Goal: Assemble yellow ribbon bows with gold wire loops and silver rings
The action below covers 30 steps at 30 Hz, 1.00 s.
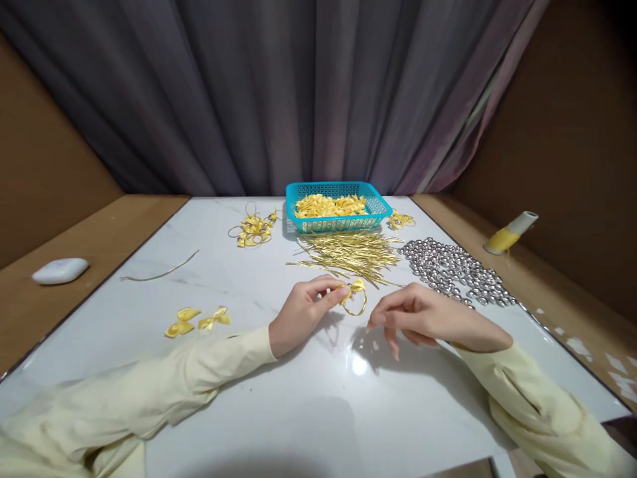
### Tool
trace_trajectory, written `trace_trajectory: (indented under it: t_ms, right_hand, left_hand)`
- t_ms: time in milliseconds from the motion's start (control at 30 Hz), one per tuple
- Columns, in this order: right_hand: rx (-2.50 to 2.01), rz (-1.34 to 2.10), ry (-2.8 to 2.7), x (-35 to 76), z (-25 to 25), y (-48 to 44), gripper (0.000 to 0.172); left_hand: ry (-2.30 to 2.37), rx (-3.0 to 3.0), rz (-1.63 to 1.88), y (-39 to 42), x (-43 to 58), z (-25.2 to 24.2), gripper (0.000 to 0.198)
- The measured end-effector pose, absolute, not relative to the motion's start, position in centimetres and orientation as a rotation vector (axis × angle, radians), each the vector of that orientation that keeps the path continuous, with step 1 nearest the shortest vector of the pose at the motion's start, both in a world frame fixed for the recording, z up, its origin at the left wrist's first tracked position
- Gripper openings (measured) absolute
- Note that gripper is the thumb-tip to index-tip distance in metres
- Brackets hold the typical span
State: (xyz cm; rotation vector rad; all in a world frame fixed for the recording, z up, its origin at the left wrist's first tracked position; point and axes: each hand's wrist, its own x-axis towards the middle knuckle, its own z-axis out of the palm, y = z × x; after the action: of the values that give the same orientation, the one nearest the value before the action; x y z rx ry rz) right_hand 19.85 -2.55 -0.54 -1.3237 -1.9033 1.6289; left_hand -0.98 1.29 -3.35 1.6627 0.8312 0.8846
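Observation:
Near the middle of the table, my left hand [312, 309] pinches a yellow ribbon bow [357, 286] between thumb and fingertips. From the bow hangs a loop of gold cord [356, 313]. My right hand [418, 315] hovers just to the right of the loop, apart from it, fingers loosely bent and spread, with nothing seen in them. Behind both hands lies a heap of gold cord pieces [354, 253]. Beyond my right hand spreads a pile of shiny silver rings or beads [450, 267]; their exact kind is too small to tell.
A blue plastic basket [338, 224] of yellow bows stands at the back. Looped bows [255, 229] lie to its left, more [401, 220] to its right. Loose bows [182, 322], a single cord [166, 272], a white case [60, 271] and a yellow-white tube [511, 233] lie around.

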Motion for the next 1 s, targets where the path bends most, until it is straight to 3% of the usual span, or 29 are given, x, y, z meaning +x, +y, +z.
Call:
trace_trajectory:
  t_ms: [133, 333, 467, 633, 1000]
  right_hand:
    - [-1.274, 1.558, -2.179, 19.7, -1.4, -2.7, 0.021]
    - [-1.249, 1.002, -2.619, 19.5, -2.6, -2.7, 0.013]
    - [-1.258, 0.780, -2.769, 20.2, -2.3, -2.8, 0.016]
    - [-1.128, 0.898, -2.760, 21.2, -1.0, -2.8, 0.018]
    - [-1.269, 1.014, -2.004, 19.6, -0.5, -2.9, 0.026]
  left_hand:
    - [0.814, 1.638, 0.882, 1.1, -0.9, -3.1, 0.018]
    - [0.793, 1.628, 0.849, 1.1, -0.8, -2.8, 0.017]
    - [0.790, 1.593, 0.830, 1.1, -0.8, -2.9, 0.017]
    - [0.797, 1.551, 0.816, 1.0, -0.8, -2.8, 0.017]
    - [0.802, 1.475, 0.775, 1.0, -0.6, -2.6, 0.018]
